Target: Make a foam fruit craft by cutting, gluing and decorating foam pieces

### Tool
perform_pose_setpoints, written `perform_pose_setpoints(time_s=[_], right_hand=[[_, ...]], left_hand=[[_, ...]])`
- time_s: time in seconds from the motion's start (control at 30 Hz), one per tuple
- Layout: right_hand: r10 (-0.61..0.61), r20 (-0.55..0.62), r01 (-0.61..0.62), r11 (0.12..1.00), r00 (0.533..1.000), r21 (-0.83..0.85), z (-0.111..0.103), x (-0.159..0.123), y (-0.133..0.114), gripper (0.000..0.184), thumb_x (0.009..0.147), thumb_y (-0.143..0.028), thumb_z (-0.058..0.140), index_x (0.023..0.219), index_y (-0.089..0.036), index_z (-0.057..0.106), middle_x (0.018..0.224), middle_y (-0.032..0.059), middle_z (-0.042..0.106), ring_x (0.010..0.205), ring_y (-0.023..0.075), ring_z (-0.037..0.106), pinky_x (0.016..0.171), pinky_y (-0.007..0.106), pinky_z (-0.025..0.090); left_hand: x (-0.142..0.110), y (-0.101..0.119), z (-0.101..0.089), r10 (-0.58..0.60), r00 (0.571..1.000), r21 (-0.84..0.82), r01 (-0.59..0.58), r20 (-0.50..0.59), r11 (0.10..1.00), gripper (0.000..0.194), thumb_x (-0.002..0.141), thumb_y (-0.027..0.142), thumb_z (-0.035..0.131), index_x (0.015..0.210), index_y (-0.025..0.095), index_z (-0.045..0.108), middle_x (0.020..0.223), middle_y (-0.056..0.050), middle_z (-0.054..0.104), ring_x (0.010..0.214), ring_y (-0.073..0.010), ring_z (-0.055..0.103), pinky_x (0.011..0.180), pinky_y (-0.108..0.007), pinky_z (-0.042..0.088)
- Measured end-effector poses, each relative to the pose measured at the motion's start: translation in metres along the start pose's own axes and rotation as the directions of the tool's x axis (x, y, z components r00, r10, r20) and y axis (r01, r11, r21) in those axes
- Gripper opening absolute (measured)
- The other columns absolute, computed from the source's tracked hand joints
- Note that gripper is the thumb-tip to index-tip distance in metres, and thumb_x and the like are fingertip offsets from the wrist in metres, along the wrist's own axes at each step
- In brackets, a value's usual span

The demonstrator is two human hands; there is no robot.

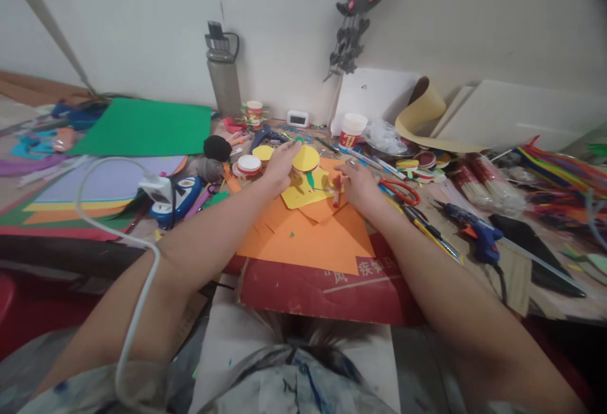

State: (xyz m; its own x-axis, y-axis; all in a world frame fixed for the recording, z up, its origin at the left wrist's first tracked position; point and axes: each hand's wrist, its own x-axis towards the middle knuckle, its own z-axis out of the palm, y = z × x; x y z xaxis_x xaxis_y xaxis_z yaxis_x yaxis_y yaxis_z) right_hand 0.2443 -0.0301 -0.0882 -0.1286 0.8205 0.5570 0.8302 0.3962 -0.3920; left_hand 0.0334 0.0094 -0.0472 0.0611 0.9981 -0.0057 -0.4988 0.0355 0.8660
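Yellow-topped, 1 disc [306,158] is pinched by the left hand [281,166]; the right hand [359,184] half-curls, hold unclear.

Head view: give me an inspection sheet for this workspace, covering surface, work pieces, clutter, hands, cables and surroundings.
Surface: orange paper over a red board.
Work pieces: yellow disc, yellow paper, and a small reddish piece too blurred to identify.
Clutter: orange-handled scissors, a glue gun and a green sheet lie around.
Hands: left hand holds the yellow disc; right hand is at the reddish piece, grip unclear.
Cables: white cable across left forearm; dark cord from the glue gun.
Surroundings: a grey bottle by the wall.
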Motion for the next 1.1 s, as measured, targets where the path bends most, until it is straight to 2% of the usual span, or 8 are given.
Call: perform_pose_setpoints(time_s=[0.1, 0.23, 0.33, 0.5, 0.67, 0.9, 1.0, 1.1], right_hand=[[0.101, -0.003, -0.098, 0.968, 0.995, 0.231, -0.008, 0.002, -0.018, 0.034, 0.100, -0.041, 0.051, 0.116, -0.019, 0.072, 0.106, 0.0108, 0.074, 0.087, 0.0225, 0.068, 0.083, 0.042, 0.058], [0.247, 0.113, -0.260, 0.713, 0.962, 0.651, -0.008, 0.002, -0.043, 0.042, 0.091, -0.056, 0.065, 0.114, -0.021, 0.067, 0.091, 0.0036, 0.074, 0.069, 0.0169, 0.065, 0.060, 0.032, 0.055], [0.274, 0.186, -0.316, 0.581, 0.944, 0.750, -0.007, 0.001, -0.048, 0.047, 0.076, -0.054, 0.080, 0.106, -0.021, 0.065, 0.084, 0.0004, 0.072, 0.064, 0.0145, 0.063, 0.054, 0.027, 0.053], [0.313, 0.208, -0.350, 0.516, 0.927, 0.782, -0.009, 0.002, -0.043, 0.046, 0.069, -0.053, 0.086, 0.093, -0.021, 0.063, 0.078, -0.0014, 0.069, 0.057, 0.0114, 0.057, 0.050, 0.025, 0.050], [0.352, 0.125, -0.300, 0.503, 0.928, 0.810, -0.007, 0.001, -0.045, 0.041, 0.070, -0.046, 0.087, 0.092, -0.020, 0.064, 0.077, 0.0003, 0.068, 0.057, 0.0119, 0.056, 0.049, 0.026, 0.048], [0.377, 0.060, -0.277, 0.553, 0.924, 0.786, 0.001, -0.002, -0.042, 0.035, 0.072, -0.044, 0.083, 0.091, -0.022, 0.064, 0.080, 0.0005, 0.069, 0.058, 0.0124, 0.056, 0.051, 0.027, 0.049], [0.374, -0.020, -0.247, 0.650, 0.927, 0.719, 0.002, -0.002, -0.035, 0.035, 0.075, -0.043, 0.081, 0.096, -0.022, 0.063, 0.086, 0.0025, 0.069, 0.065, 0.0151, 0.060, 0.058, 0.031, 0.053], [0.341, -0.212, -0.171, 0.809, 0.916, 0.562, -0.004, -0.003, -0.035, 0.040, 0.075, -0.038, 0.082, 0.105, -0.022, 0.062, 0.094, 0.0051, 0.069, 0.076, 0.0184, 0.064, 0.068, 0.036, 0.056]], left_hand=[[-0.008, 0.001, 0.005, 0.045, 0.991, -0.028, -0.042, 0.126, 0.999, 0.014, 0.092, 0.022, 0.075, 0.096, 0.017, 0.062, 0.086, -0.001, 0.075, 0.073, -0.0109, 0.069, 0.077, -0.024, 0.056], [-0.022, -0.001, 0.015, 0.035, 0.957, -0.006, -0.035, 0.290, 0.999, 0.025, 0.090, 0.023, 0.077, 0.111, 0.017, 0.063, 0.097, -0.005, 0.079, 0.081, -0.0132, 0.073, 0.081, -0.026, 0.058], [-0.029, -0.004, 0.019, 0.015, 0.948, 0.005, -0.017, 0.318, 1.000, 0.034, 0.086, 0.026, 0.082, 0.114, 0.018, 0.063, 0.099, -0.005, 0.078, 0.081, -0.0133, 0.072, 0.082, -0.026, 0.057], [-0.029, -0.011, 0.016, 0.032, 0.918, 0.019, -0.043, 0.396, 0.999, 0.040, 0.081, 0.040, 0.088, 0.103, 0.015, 0.065, 0.095, -0.004, 0.073, 0.077, -0.0120, 0.068, 0.077, -0.026, 0.054], [-0.023, -0.021, 0.008, 0.008, 0.922, 0.193, -0.089, 0.387, 0.977, 0.036, 0.080, 0.038, 0.088, 0.099, 0.013, 0.069, 0.094, -0.002, 0.071, 0.078, -0.0096, 0.064, 0.070, -0.022, 0.048], [-0.025, -0.022, 0.007, 0.019, 0.917, 0.243, -0.126, 0.398, 0.962, 0.037, 0.077, 0.041, 0.089, 0.099, 0.016, 0.072, 0.096, -0.002, 0.072, 0.079, -0.0098, 0.062, 0.068, -0.021, 0.047], [-0.027, -0.022, 0.008, 0.015, 0.925, 0.290, -0.134, 0.379, 0.948, 0.034, 0.081, 0.041, 0.086, 0.095, 0.015, 0.069, 0.094, -0.002, 0.071, 0.080, -0.0103, 0.062, 0.068, -0.020, 0.047], [-0.028, -0.025, 0.008, 0.017, 0.950, 0.344, -0.129, 0.311, 0.930, 0.033, 0.082, 0.035, 0.087, 0.098, 0.014, 0.067, 0.091, -0.004, 0.070, 0.077, -0.0116, 0.061, 0.067, -0.022, 0.048]])
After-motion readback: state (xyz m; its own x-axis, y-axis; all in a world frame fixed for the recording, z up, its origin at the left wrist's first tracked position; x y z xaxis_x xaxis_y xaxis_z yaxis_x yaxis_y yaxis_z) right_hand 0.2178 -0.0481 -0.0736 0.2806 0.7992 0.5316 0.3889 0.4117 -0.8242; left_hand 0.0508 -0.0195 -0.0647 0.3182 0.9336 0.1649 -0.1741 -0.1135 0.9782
